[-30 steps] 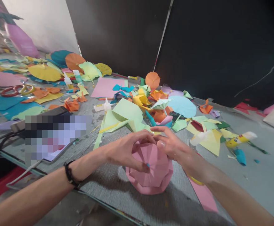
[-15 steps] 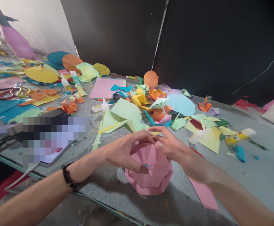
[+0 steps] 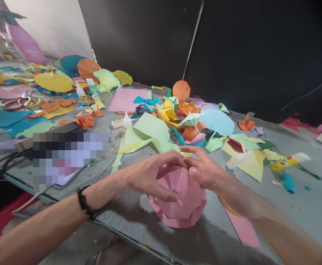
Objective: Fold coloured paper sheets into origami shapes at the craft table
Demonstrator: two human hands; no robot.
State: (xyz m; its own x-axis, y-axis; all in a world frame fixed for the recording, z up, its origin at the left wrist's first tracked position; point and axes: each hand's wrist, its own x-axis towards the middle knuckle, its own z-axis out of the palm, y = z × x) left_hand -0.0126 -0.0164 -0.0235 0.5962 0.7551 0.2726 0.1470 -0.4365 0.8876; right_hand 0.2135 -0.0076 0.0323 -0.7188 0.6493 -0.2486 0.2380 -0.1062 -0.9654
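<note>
A pink paper umbrella (image 3: 183, 213), round and pleated with two layered rims and a small blue dot at its centre, sits tilted on the grey table near its front edge. My left hand (image 3: 152, 173) curves over its left side, thumb by the blue dot and fingers at the far rim. At the far right rim, my right hand (image 3: 205, 171) has its thumb on the paper, with its index finger stretched toward my left fingertips. The fingertips behind the rim are partly hidden. A pink paper strip (image 3: 244, 228) lies under my right forearm.
Green paper sheets (image 3: 150, 129) and folded scraps lie beyond my hands. A glue bottle (image 3: 127, 120) stands behind them, and a yellow glue stick (image 3: 288, 162) lies at right. At left are a blurred-out phone (image 3: 75, 173) with a cable and scissors (image 3: 25, 103). A dark panel (image 3: 150, 36) rises behind.
The whole view has shifted slightly, so things appear a little farther right. Both hands stay at the pink paper umbrella with nearly the same hold.
</note>
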